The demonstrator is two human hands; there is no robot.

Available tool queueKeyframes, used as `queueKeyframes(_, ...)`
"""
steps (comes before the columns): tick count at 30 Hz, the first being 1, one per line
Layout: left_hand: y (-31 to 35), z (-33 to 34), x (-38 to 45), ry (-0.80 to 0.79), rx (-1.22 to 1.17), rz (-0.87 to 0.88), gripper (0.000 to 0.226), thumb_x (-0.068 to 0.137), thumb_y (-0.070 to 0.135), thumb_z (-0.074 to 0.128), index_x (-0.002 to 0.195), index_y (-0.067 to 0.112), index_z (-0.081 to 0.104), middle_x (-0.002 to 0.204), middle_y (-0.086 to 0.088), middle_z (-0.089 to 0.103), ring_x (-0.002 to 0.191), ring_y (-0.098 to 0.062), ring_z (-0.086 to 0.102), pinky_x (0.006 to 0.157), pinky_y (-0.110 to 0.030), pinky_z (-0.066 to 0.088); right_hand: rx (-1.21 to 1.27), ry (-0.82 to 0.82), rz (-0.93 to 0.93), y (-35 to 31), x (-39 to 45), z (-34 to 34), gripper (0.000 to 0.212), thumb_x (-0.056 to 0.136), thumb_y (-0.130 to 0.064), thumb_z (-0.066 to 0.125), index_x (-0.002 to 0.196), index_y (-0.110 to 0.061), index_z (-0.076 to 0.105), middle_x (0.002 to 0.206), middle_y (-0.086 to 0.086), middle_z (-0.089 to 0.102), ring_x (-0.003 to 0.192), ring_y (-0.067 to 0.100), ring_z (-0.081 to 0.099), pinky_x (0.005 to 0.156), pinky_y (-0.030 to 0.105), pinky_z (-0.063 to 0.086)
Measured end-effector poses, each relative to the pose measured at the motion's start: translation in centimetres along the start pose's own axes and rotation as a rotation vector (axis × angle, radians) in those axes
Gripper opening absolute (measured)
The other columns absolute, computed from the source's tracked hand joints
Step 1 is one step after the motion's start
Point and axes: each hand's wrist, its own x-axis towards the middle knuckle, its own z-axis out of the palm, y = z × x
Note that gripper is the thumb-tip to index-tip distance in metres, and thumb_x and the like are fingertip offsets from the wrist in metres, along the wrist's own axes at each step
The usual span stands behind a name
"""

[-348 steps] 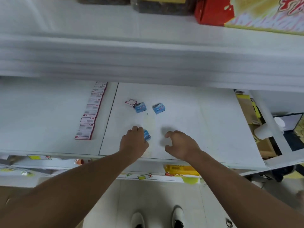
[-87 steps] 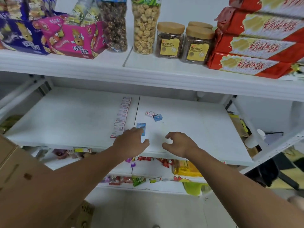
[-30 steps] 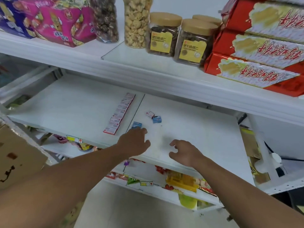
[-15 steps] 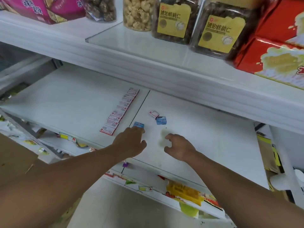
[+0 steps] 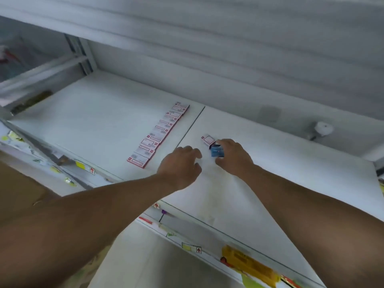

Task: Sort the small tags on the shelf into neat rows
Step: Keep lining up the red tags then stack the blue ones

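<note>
White shelving fills my view, with the underside of an upper shelf blurred overhead and the white shelf (image 5: 108,121) I am working on split by a dark seam (image 5: 190,125) into two panels. On the left panel, beside the seam, a neat row of red-and-white tags (image 5: 160,135) runs from front to back, each overlapping the next.

On the right panel my right hand (image 5: 233,156) has its fingers curled around a blue tag (image 5: 217,151), thumb below and fingertips above, pinching it. A loose red-and-white tag (image 5: 208,139) lies just behind it, touching or nearly so. My left hand (image 5: 180,165) rests near the seam with fingers loosely bent and holding nothing that I can see.

To do this well, I think I should lift the blue tag cleanly so it does not drag the red-bordered one askew, then start the blue row parallel to the red row, well clear of it, with edges squared to the seam. The left hand can steady the laid tags. The stray red one belongs at an end of the existing row.

Printing on the tags is too blurred to read. Yellow labels with red arrows (image 5: 91,170) sit on the rail of a lower shelf, their text illegible.
</note>
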Motion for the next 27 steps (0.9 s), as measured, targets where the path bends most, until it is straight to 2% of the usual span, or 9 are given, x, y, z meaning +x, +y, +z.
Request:
queueKeyframes(5,-1.3,-0.2,3.8,-0.003,0.068,0.006,0.035,0.104,0.032,0.052,0.136,0.031,0.065,0.139,0.008,0.061,0.131,-0.017,0.053,0.107,-0.040,0.049,-0.031,0.063,-0.058,0.8,1.4,1.5,0.036,0.084,-0.026,0.070,0.120,-0.032,0.069,0.111,-0.004,0.065,0.100,0.019,0.062,0.079,0.034,0.055)
queueKeyframes(10,-1.5,-0.2,9.0,-0.004,0.148,0.070,0.051,0.098,0.025,0.065,0.147,0.027,0.055,0.149,0.001,0.054,0.134,-0.023,0.050,0.105,-0.041,0.048,0.004,0.008,-0.073,1.6,0.7,1.3,0.013,0.081,-0.020,0.065,0.086,-0.031,0.060,0.087,-0.006,0.059,0.082,0.018,0.063,0.068,0.028,0.044)
queueKeyframes(13,-1.1,0.3,11.5,-0.098,0.188,0.165,0.062,0.099,0.033,0.072,0.156,0.025,0.048,0.161,0.001,0.048,0.145,-0.024,0.044,0.116,-0.041,0.040,0.043,0.021,-0.069,2.4,-0.2,1.0,0.014,0.081,-0.019,0.069,0.094,-0.024,0.069,0.092,-0.002,0.063,0.085,0.019,0.062,0.076,0.032,0.052)
queueKeyframes(15,-0.9,0.9,12.5,-0.160,0.239,0.227,0.062,0.100,0.031,0.071,0.157,0.023,0.048,0.163,-0.001,0.047,0.148,-0.025,0.043,0.121,-0.040,0.033,0.062,0.037,-0.076,2.9,-0.8,0.8,0.021,0.081,-0.019,0.071,0.102,-0.022,0.071,0.098,-0.001,0.064,0.090,0.019,0.062,0.081,0.034,0.052)
queueKeyframes(16,-0.9,1.3,13.0,-0.171,0.250,0.239,0.061,0.100,0.026,0.071,0.157,0.024,0.049,0.161,-0.001,0.050,0.147,-0.027,0.045,0.121,-0.041,0.035,0.063,0.038,-0.072,3.1,-1.0,0.7,0.024,0.081,-0.019,0.072,0.105,-0.021,0.071,0.101,0.000,0.065,0.092,0.020,0.062,0.083,0.034,0.053)
queueKeyframes(18,-0.7,2.2,13.5,-0.142,0.273,0.239,0.056,0.097,0.015,0.071,0.150,0.026,0.056,0.147,-0.002,0.060,0.133,-0.027,0.055,0.111,-0.042,0.048,0.064,0.041,-0.057,3.6,-1.4,0.6,0.029,0.083,-0.018,0.073,0.112,-0.020,0.069,0.105,0.001,0.068,0.096,0.021,0.063,0.086,0.036,0.053)
queueKeyframes(20,-0.4,2.7,13.3,-0.101,0.286,0.221,0.049,0.096,0.012,0.070,0.142,0.026,0.060,0.132,-0.001,0.062,0.122,-0.024,0.058,0.098,-0.038,0.053,0.069,0.048,-0.040,3.8,-1.8,0.5,0.034,0.084,-0.018,0.072,0.117,-0.021,0.065,0.106,0.001,0.069,0.097,0.021,0.063,0.085,0.037,0.054)
queueKeyframes(23,-0.3,2.7,12.1,-0.099,0.186,0.170,0.042,0.101,0.024,0.068,0.141,0.028,0.056,0.130,-0.001,0.056,0.122,-0.023,0.055,0.093,-0.042,0.052,0.079,0.040,-0.026,3.7,-2.8,0.3,0.033,0.087,-0.019,0.071,0.117,-0.023,0.060,0.103,0.000,0.069,0.092,0.021,0.063,0.081,0.037,0.055)
queueKeyframes(27,-0.3,1.3,9.6,-0.102,0.122,0.142,0.041,0.101,0.023,0.067,0.140,0.029,0.057,0.130,0.001,0.053,0.122,-0.023,0.053,0.093,-0.047,0.057,0.095,0.040,-0.018,2.9,-4.4,-1.1,0.031,0.088,-0.019,0.071,0.116,-0.024,0.058,0.102,0.000,0.070,0.089,0.021,0.065,0.079,0.036,0.056)
